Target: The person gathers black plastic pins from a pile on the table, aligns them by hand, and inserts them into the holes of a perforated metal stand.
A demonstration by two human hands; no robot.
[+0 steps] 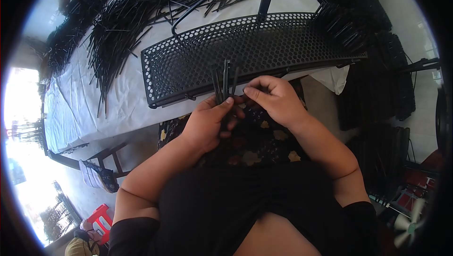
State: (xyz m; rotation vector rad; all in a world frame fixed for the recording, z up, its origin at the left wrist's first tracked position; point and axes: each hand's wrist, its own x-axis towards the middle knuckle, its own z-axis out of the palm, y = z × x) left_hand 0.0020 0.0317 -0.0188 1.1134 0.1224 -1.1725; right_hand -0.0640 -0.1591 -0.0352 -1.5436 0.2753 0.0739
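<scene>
My left hand point(207, 119) is closed around a few thin black strips point(225, 77), which fan upward from between the thumb and fingers. Just to its right, my right hand point(279, 101) has its thumb and forefinger pinched together close to the lower ends of the strips. Whatever is in that pinch, if anything, is too small and dark to make out. Both hands are over my lap, on dark flower-patterned cloth point(240, 150). Beyond them is a black perforated metal panel point(188, 58) with a raised rim; the tips of the strips overlap it in view.
The panel rests on a table with a white cover point(127, 109). A large heap of black strips point(113, 39) spreads over the far left. Dark stacked bundles point(377, 76) stand at the right. A fan point(409, 225) is low right, and a red stool point(100, 220) low left.
</scene>
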